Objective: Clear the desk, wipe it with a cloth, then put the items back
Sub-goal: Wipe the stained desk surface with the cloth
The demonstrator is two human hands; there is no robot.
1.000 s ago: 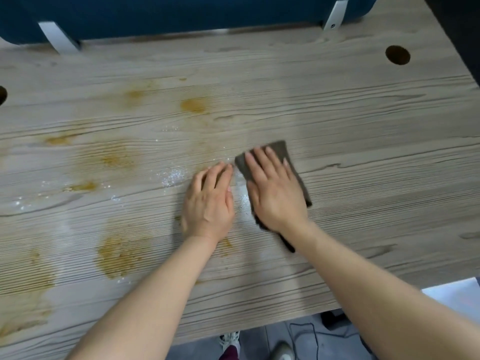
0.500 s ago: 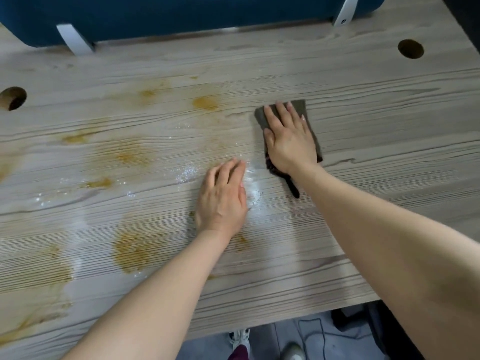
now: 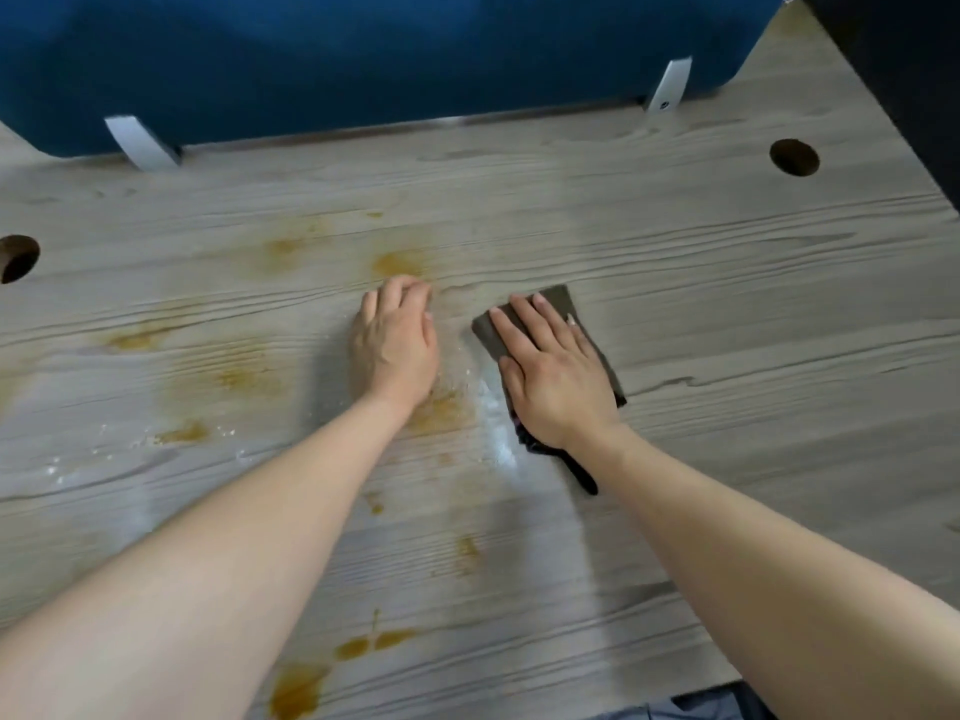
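Pressing flat with straight fingers, the right hand [image 3: 556,376] holds down a dark folded cloth [image 3: 558,309] on the wooden counter [image 3: 727,314], right of centre. Just left of it, apart from the cloth, the left hand [image 3: 395,345] rests palm-down with fingers bent at the tips and nothing held. Orange-brown stains [image 3: 400,262] and white residue [image 3: 501,433] mark the surface around them. A blue panel [image 3: 363,59] stands along the far edge.

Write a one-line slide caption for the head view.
Right hand presses a dark cloth flat on the stained wooden desk; left hand rests beside it.
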